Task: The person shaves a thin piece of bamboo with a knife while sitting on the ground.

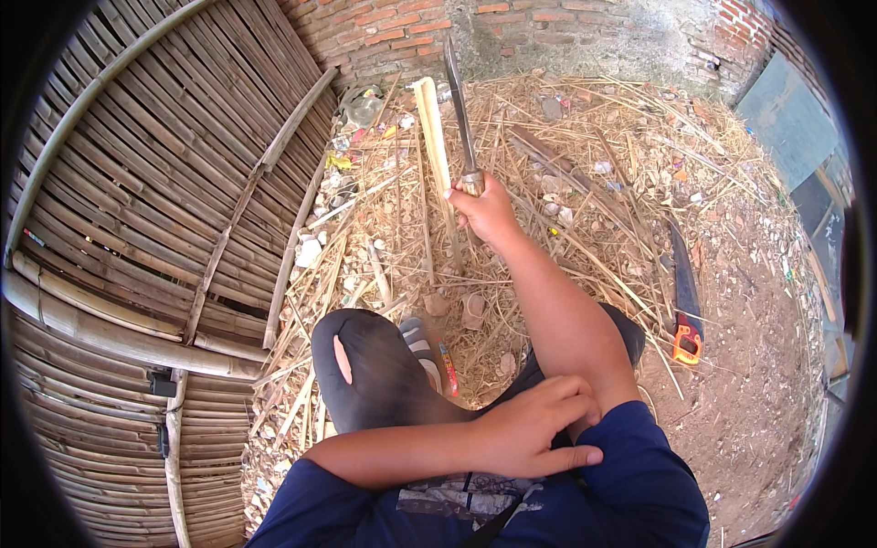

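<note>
Right hand [487,210] is clamping the machete [462,110] low down and seemingly thumbing the bamboo strip [435,128], both pointing at the ground [731,393]'s brick-wall [393,35] edge, left hand [539,420] is resting loosely on the right arm [559,288], and imo that strip's looking light, stiff, splintery, best gripped low.

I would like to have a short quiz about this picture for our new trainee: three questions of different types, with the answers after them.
1. Which hand grips the long-bladed knife?
2. True or false: a saw lies on the person's left.
3. Fill in: the left hand rests on the ____.

Key:
1. The right hand.
2. False: the orange-handled saw lies on the right.
3. Right arm.
</note>
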Demonstrator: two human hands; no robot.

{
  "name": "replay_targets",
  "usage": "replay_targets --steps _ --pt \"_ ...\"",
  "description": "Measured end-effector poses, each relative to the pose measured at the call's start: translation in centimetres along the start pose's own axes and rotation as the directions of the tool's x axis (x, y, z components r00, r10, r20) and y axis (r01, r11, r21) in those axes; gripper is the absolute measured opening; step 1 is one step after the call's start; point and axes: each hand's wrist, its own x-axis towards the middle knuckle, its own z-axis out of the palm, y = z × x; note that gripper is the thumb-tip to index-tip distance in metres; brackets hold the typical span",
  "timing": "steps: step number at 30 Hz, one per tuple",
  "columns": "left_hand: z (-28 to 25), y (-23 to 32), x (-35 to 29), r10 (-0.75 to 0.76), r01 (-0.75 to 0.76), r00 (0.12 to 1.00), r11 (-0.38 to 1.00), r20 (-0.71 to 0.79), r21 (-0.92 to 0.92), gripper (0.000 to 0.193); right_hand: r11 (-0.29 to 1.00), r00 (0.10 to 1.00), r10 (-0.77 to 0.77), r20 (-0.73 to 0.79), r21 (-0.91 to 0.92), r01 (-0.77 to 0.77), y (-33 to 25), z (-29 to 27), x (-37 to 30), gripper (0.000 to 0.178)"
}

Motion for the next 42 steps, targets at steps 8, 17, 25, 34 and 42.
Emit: replay_targets --steps 8,17,25,34,42 --pt "0.5 1.7 -0.7 0.033 0.002 0.992 0.961 0.121 -0.278 0.041 0.998 1.0 0.014 0.016 0.068 -0.015 0.3 -0.1 0.6 0.022" --pt "0.5 0.0 -0.8 -0.058 0.07 0.996 0.978 0.065 -0.196 0.055 0.995 0.999 0.05 0.0 0.085 -0.05 0.2 -0.4 0.6 0.026" --pt "-0.5 -1.9 -1.4 -0.065 0.162 0.971 0.885 0.229 -0.436 0.041 0.992 0.999 0.048 0.008 0.112 -0.049 -0.3 0.0 0.2 0.023" --pt "-10.5 -1.6 -1.7 -0.166 0.205 0.904 0.977 -0.393 0.059 0.035 0.995 0.997 0.029 0.074 0.098 -0.036 0.9 -0.4 0.1 0.027" --pt "-23.4 -2.8 1.2 0.056 0.184 0.585 0.962 -0.809 0.2 0.033 0.99 0.956 0.138 0.258 -0.031 -0.135 -0.8 0.7 -0.8 0.029"
